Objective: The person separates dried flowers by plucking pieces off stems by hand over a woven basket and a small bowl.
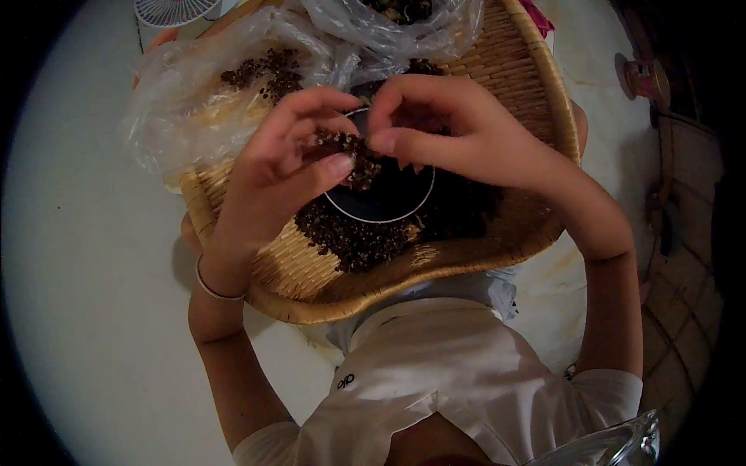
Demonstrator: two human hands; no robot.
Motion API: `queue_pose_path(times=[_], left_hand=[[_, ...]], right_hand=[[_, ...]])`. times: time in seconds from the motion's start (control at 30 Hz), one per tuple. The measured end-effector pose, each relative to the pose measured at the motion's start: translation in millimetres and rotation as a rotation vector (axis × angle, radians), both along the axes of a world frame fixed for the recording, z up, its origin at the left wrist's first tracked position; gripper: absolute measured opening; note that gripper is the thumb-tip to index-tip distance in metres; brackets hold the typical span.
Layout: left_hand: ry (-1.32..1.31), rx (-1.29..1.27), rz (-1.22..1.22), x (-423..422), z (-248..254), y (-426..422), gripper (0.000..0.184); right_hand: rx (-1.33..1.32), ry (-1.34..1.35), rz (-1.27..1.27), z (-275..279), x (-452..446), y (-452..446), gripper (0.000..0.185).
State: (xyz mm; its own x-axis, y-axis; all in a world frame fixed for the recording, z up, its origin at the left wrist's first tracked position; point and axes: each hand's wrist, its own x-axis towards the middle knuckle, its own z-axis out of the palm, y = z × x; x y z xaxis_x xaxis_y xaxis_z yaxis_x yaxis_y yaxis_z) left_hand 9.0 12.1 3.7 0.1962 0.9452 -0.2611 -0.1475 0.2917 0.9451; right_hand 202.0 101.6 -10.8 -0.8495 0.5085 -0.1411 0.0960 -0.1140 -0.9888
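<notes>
My left hand (pixel 287 159) is closed on a dark brown, crumbly cluster of dried plant matter (pixel 359 165), held between thumb and fingers. Close beside it, my right hand (pixel 443 128) has thumb and forefinger pinched together at the cluster's right side; what lies between those fingertips is too small to make out. Beneath both hands stands a dark round bowl with a thin white rim (pixel 379 221). Around the bowl, more of the dark brown clusters (pixel 365 247) lie heaped in a woven basket tray (pixel 299 276).
A clear plastic bag (pixel 186 101) spreads over the tray's far left side, with dark clusters (pixel 268 74) on it. More plastic (pixel 443 39) holds dark pieces at the far edge. A white fan (pixel 175 9) stands at top left. A pinkish can (pixel 646 80) is at the right.
</notes>
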Motion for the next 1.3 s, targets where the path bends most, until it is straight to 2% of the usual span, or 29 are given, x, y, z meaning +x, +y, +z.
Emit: queue_pose_path(times=[0.03,0.1,0.4,1.0,1.3], left_hand=[[-0.010,-0.005,-0.006,0.6,0.0,-0.1,0.043],[-0.015,-0.021,-0.009,1.7,1.0,-0.2,0.043],[0.068,-0.012,-0.019,5.2,-1.5,0.0,0.042],[-0.028,0.036,-0.038,1.1,-6.6,1.7,0.043],[-0.055,0.087,-0.059,-0.8,-7.0,1.9,0.044]], right_hand=[[-0.001,-0.001,-0.001,-2.3,-0.4,-0.2,0.013],[0.182,0.064,-0.030,-8.7,-1.7,-0.5,0.015],[0.413,-0.005,-0.036,-4.9,-1.1,-0.3,0.018],[0.221,0.070,-0.054,-2.9,0.3,-0.5,0.016],[0.270,0.066,-0.034,-1.5,-0.7,0.5,0.018]])
